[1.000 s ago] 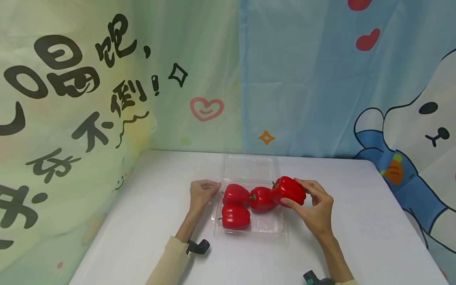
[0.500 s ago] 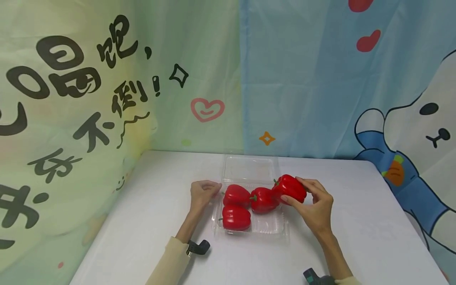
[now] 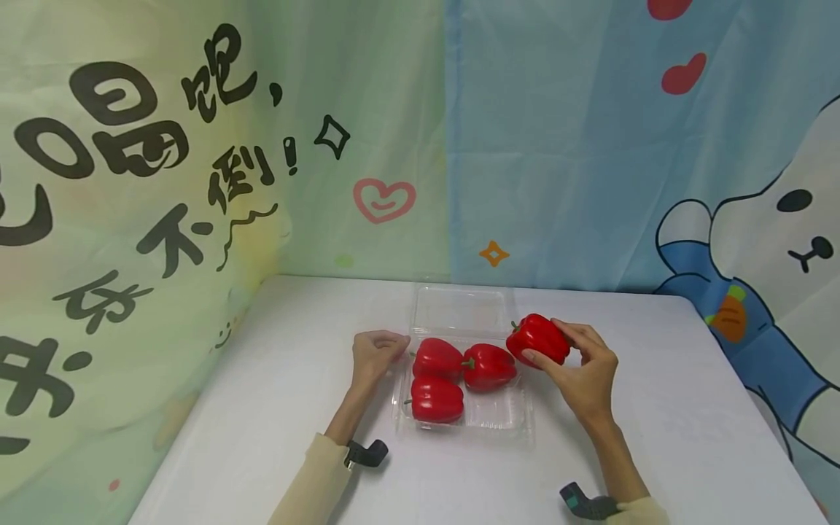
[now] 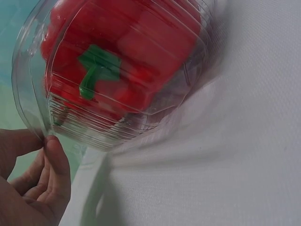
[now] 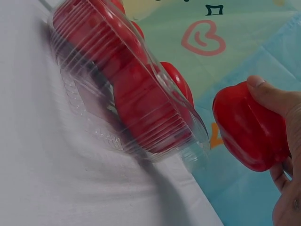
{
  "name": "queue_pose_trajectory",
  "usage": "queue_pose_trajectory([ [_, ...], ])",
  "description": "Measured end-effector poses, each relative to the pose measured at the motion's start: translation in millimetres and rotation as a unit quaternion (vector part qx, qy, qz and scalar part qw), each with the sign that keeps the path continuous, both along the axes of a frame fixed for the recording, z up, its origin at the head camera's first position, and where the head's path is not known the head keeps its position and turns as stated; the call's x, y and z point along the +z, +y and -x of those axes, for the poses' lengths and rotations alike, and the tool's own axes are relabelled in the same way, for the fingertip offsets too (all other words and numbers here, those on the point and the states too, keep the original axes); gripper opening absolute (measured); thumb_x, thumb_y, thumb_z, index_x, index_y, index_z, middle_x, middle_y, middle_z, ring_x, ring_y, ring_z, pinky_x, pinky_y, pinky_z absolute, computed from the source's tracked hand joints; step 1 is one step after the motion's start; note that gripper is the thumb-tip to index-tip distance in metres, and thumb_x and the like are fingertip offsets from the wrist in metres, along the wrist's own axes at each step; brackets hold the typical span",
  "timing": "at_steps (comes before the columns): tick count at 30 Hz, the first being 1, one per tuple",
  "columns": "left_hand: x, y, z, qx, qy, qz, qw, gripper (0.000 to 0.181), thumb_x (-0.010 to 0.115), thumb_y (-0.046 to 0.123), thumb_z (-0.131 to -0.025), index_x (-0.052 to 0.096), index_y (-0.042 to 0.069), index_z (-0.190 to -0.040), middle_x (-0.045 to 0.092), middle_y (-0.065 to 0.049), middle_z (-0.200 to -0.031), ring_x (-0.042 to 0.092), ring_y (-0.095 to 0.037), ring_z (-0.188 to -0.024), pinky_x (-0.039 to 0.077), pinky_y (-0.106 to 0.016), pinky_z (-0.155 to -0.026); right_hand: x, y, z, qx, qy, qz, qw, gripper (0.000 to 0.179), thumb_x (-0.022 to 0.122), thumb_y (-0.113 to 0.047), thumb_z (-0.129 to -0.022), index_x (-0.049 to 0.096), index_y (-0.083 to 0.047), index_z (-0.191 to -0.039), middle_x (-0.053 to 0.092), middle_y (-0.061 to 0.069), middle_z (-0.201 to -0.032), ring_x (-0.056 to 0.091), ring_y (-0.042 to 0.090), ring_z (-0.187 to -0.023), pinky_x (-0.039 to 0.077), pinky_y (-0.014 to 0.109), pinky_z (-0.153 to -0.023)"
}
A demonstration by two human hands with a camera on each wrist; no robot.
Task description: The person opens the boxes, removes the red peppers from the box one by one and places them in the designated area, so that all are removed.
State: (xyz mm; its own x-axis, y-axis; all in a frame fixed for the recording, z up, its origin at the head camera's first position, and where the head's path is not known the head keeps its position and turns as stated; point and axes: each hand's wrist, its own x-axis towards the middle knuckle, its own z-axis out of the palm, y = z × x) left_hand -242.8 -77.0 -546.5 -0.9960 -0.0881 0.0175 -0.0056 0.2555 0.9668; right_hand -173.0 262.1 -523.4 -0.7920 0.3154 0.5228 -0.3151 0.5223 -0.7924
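Note:
A clear plastic clamshell box (image 3: 495, 415) lies with its lid (image 3: 462, 310) folded back. Inside sit three red bell peppers, one at back left (image 3: 437, 359), one at front left (image 3: 437, 399) and one at back right (image 3: 488, 367). Thumb and forefinger of my left hand (image 3: 375, 357) pinch the box's rim at its left side, plain in the left wrist view. My right hand (image 3: 586, 372) grips another red bell pepper (image 3: 538, 339) between thumb and fingers. That pepper hangs in the air beside the box in the right wrist view (image 5: 249, 127).
The box rests on a white table (image 3: 275, 364). Behind the table hangs a printed cloth backdrop (image 3: 538, 146) with hearts, writing and a bear. Each wrist carries a dark camera mount, the left one (image 3: 367, 453) beside the box's front left corner.
My right hand has lifted its bell pepper up and slightly right, away from the back right pepper in the box. The left hand keeps its place at the rim.

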Motion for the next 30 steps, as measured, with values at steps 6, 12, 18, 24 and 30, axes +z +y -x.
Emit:
queue_pose_trajectory([
  [6, -1.1, -1.9, 1.8, 0.002, -0.002, 0.005, 1.0000, 0.019, 0.082, 0.017, -0.096, 0.082, -0.002, -0.094, 0.083, -0.017, -0.085, 0.078, -0.019, -0.071, 0.058, -0.026, -0.061, -0.8, 1.3, 4.9, -0.017, 0.010, 0.001, 0.9998, 0.063, 0.096, -0.004, -0.079, 0.076, -0.011, -0.138, 0.075, 0.014, -0.126, 0.063, -0.001, -0.112, 0.051, 0.005, -0.091],
  [12, -1.6, -3.7, 3.6, -0.008, -0.001, -0.011, 0.9999, 0.019, 0.083, 0.014, -0.094, 0.082, -0.005, -0.094, 0.083, -0.019, -0.084, 0.077, -0.015, -0.066, 0.056, -0.024, -0.058, -5.6, 3.9, 9.5, -0.044, 0.001, 0.003, 0.9990, 0.062, 0.096, -0.007, -0.079, 0.076, -0.011, -0.138, 0.076, 0.012, -0.125, 0.061, -0.003, -0.110, 0.050, 0.007, -0.088],
  [18, -0.4, -4.3, 2.2, -0.005, -0.001, -0.016, 0.9999, 0.020, 0.083, 0.015, -0.094, 0.081, -0.006, -0.095, 0.083, -0.020, -0.085, 0.078, -0.016, -0.069, 0.058, -0.023, -0.060, -8.4, 6.6, 14.3, -0.052, 0.001, 0.010, 0.9986, 0.061, 0.096, -0.008, -0.080, 0.076, -0.010, -0.137, 0.076, 0.013, -0.125, 0.060, -0.002, -0.111, 0.051, 0.009, -0.087],
  [24, -1.9, -3.3, 2.0, -0.009, 0.003, -0.024, 0.9997, 0.021, 0.084, 0.015, -0.094, 0.081, -0.006, -0.094, 0.082, -0.020, -0.084, 0.078, -0.015, -0.070, 0.059, -0.024, -0.063, -8.6, 8.4, 15.4, -0.063, 0.004, 0.022, 0.9977, 0.060, 0.096, -0.006, -0.081, 0.077, -0.010, -0.137, 0.076, 0.016, -0.125, 0.060, -0.003, -0.111, 0.049, 0.007, -0.088],
  [30, -1.3, -3.3, 2.4, -0.013, 0.005, -0.027, 0.9995, 0.021, 0.083, 0.014, -0.094, 0.082, -0.007, -0.094, 0.082, -0.020, -0.083, 0.075, -0.012, -0.067, 0.058, -0.023, -0.062, -14.1, 10.3, 18.9, -0.081, 0.003, 0.024, 0.9964, 0.061, 0.096, -0.006, -0.080, 0.076, -0.010, -0.138, 0.076, 0.016, -0.127, 0.058, -0.005, -0.113, 0.048, 0.005, -0.090],
])
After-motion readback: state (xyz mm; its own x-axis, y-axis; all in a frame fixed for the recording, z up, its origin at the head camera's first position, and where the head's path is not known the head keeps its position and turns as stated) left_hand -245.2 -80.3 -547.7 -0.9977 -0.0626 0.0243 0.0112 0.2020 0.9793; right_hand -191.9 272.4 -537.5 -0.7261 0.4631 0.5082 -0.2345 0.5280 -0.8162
